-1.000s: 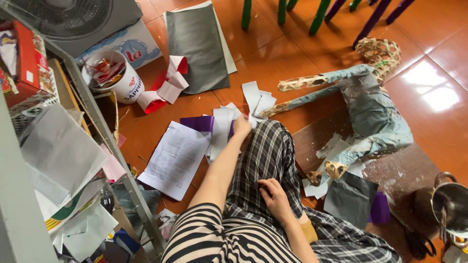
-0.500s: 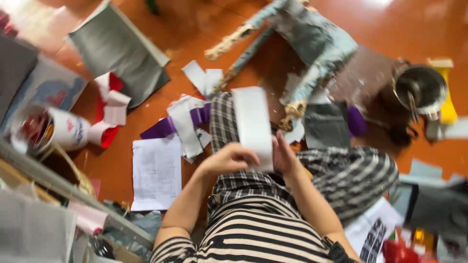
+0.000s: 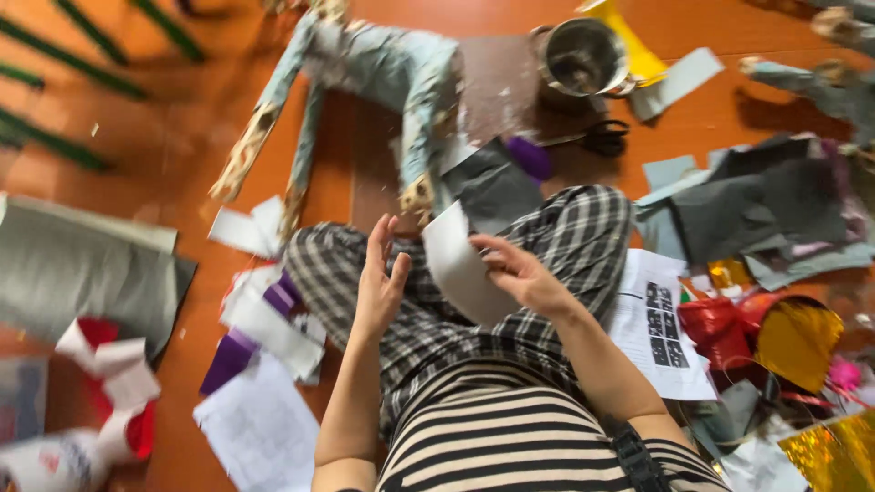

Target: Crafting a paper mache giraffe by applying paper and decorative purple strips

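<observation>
I sit on an orange tiled floor in checked trousers and a striped top. My right hand (image 3: 512, 271) pinches a curved white paper strip (image 3: 458, 264) over my lap. My left hand (image 3: 380, 276) is raised beside the strip, fingers spread, not touching it. Just beyond my knees lies a papier-mâché figure (image 3: 383, 73) with long thin limbs, wrapped in grey-blue paper.
A metal pot (image 3: 581, 56) and black scissors (image 3: 597, 138) lie beyond my right knee. Grey paper sheets (image 3: 766, 205), red and gold foil (image 3: 784, 333) and a printed sheet (image 3: 661, 319) crowd the right. White and purple scraps (image 3: 260, 314) and a grey sheet (image 3: 82, 269) lie left.
My view has swung to the right. The white strip, held by both hands half a second ago, is now only in my right hand; my left hand has let go and opened.
</observation>
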